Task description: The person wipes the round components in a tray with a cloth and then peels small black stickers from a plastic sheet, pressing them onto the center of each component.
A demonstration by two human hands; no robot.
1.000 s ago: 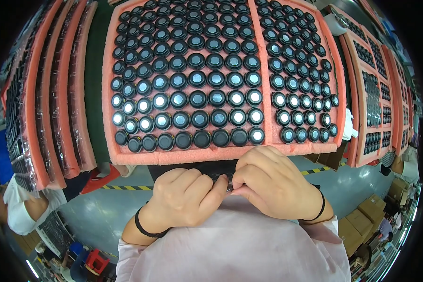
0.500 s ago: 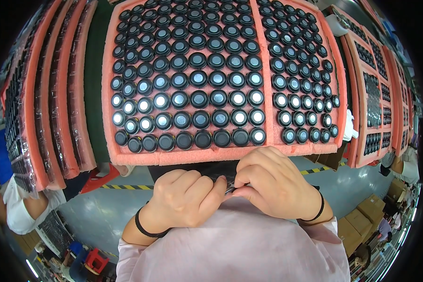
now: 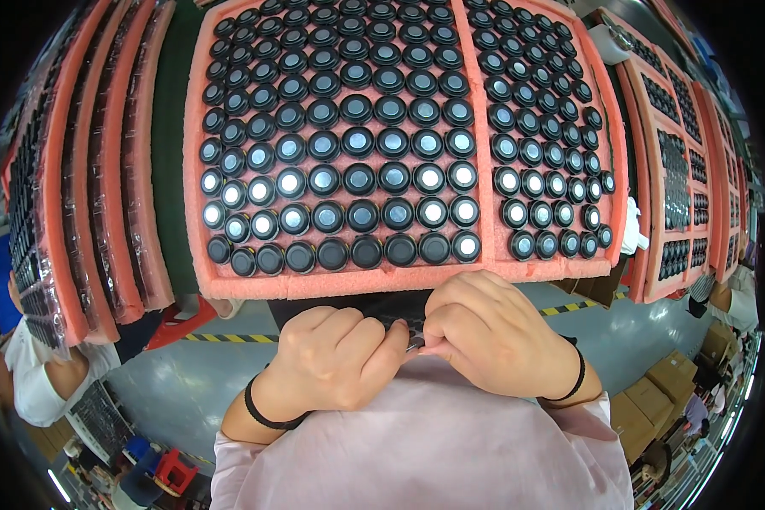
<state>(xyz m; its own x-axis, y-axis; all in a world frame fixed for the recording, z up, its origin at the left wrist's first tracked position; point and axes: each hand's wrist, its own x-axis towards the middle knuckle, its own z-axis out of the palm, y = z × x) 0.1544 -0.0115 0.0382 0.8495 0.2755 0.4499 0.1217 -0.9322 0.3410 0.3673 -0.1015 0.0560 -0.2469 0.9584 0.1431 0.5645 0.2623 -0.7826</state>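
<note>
Just below the near edge of a pink foam tray (image 3: 340, 282), my left hand (image 3: 336, 359) and my right hand (image 3: 497, 340) meet with fingers curled and thumbs close together. Both pinch at a small, dark, shiny piece (image 3: 414, 345) that shows only as a sliver between the fingertips; its kind is hidden. Rows of round black parts (image 3: 359, 178) fill the tray beyond my hands. Most have a silver disc on top, while most in the nearest left-hand row show plain dark tops (image 3: 366, 251). A pink divider (image 3: 482, 170) splits the tray.
More pink foam trays (image 3: 115, 170) stand stacked on the left under clear plastic. Further trays (image 3: 654, 170) with black parts lie at right. A person's arm (image 3: 64, 370) is at the left edge. Cardboard boxes (image 3: 654, 399) and a red stool (image 3: 175, 470) are on the floor.
My right hand has shifted slightly, its fingers curling lower toward the left thumb. Less of the small piece shows. My left hand and the tray's parts stay as they were.
</note>
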